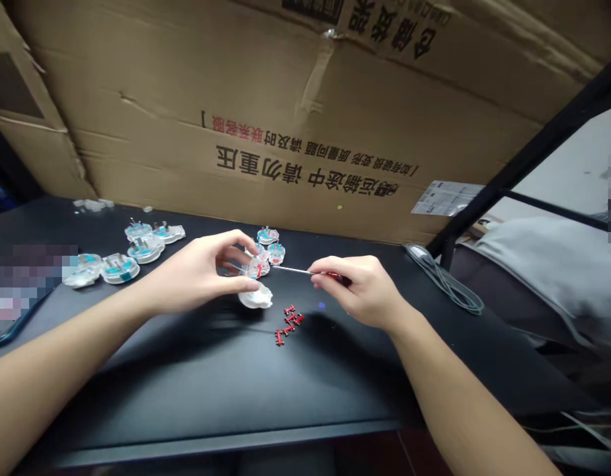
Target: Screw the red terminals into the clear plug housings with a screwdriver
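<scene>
Your left hand (pixel 196 271) is closed in a pinch on a clear plug housing (pixel 258 267), and your right hand (pixel 358 289) grips a red-handled screwdriver (pixel 291 269), its shaft reaching the housing. A clear cover (pixel 255 297) lies just below your left hand, and small red parts (pixel 288 324) sit loose near your right. Five clear plugs (pixel 145 250) stand grouped left of your left hand, and two more plugs (pixel 268 235) sit just beyond it.

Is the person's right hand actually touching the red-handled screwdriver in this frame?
Touching. The head view shows the right hand with its fingers closed round the red handle of the screwdriver, its metal shaft pointing left.
</scene>
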A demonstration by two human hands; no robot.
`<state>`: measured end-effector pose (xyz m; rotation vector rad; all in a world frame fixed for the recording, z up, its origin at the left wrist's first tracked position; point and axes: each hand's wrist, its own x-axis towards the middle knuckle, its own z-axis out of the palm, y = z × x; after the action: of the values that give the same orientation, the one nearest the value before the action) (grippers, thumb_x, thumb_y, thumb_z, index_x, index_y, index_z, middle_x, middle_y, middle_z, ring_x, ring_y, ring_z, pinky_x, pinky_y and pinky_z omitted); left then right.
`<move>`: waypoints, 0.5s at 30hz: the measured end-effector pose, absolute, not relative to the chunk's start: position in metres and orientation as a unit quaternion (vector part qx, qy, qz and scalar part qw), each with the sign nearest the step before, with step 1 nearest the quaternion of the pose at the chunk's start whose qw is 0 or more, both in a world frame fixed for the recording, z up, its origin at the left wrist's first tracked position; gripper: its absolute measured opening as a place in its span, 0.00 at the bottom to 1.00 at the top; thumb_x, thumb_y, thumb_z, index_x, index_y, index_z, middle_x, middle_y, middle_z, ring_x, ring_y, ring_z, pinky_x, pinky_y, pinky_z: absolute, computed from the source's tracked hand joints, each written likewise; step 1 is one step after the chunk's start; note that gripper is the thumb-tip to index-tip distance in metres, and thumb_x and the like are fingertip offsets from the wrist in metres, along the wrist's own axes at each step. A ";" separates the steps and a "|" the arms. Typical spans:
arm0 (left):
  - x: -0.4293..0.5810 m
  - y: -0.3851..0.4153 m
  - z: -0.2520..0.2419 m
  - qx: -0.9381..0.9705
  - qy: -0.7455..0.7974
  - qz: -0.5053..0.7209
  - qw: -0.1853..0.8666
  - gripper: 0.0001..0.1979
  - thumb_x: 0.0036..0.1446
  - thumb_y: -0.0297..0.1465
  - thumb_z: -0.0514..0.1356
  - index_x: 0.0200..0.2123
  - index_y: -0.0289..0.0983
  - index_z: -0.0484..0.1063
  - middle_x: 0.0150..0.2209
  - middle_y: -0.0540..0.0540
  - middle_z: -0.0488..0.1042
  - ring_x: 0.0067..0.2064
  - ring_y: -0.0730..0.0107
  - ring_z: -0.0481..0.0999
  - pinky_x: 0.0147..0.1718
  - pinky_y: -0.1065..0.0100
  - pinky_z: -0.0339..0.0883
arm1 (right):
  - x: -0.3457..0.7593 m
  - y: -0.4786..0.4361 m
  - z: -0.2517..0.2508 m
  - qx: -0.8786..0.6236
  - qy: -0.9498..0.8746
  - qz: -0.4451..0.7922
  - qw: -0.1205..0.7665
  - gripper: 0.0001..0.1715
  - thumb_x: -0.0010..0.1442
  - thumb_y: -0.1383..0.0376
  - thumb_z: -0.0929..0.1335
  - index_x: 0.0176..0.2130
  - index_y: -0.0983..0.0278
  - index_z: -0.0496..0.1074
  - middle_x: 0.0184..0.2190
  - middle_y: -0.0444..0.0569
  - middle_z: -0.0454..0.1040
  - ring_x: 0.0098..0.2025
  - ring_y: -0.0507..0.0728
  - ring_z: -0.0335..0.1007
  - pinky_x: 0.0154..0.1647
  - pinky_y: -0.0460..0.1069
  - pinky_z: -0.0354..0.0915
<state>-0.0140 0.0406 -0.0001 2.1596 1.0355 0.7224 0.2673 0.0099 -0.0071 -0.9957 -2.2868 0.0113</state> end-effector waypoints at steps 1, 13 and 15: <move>-0.017 0.045 -0.002 0.853 0.402 0.224 0.247 0.19 0.53 0.44 0.67 0.44 0.40 0.75 0.41 0.46 0.81 0.42 0.57 0.79 0.44 0.61 0.71 | 0.267 0.011 -0.009 -0.398 -0.868 0.033 0.295 0.08 0.67 0.64 0.66 0.40 0.62 0.75 0.29 0.44 0.80 0.26 0.50 0.72 0.31 0.44 0.63; -0.030 0.065 -0.017 0.928 0.332 0.130 0.108 0.10 0.62 0.39 0.60 0.39 0.42 0.78 0.47 0.46 0.75 0.46 0.62 0.77 0.46 0.65 0.68 | 0.251 0.016 -0.026 -0.402 -0.895 0.123 0.150 0.06 0.62 0.66 0.70 0.40 0.62 0.78 0.38 0.47 0.76 0.36 0.52 0.71 0.39 0.47 0.64; -0.028 0.067 -0.025 0.923 0.342 0.156 0.085 0.12 0.65 0.40 0.57 0.41 0.41 0.77 0.50 0.44 0.74 0.47 0.61 0.77 0.47 0.64 0.69 | 0.249 0.019 -0.031 -0.407 -0.895 0.128 0.132 0.07 0.63 0.65 0.70 0.40 0.61 0.79 0.38 0.47 0.76 0.35 0.52 0.71 0.38 0.47 0.63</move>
<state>-0.0278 0.0675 -0.0249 2.7508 1.0210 0.4662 0.2495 0.0191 -0.0313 -1.1809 -2.5962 0.3722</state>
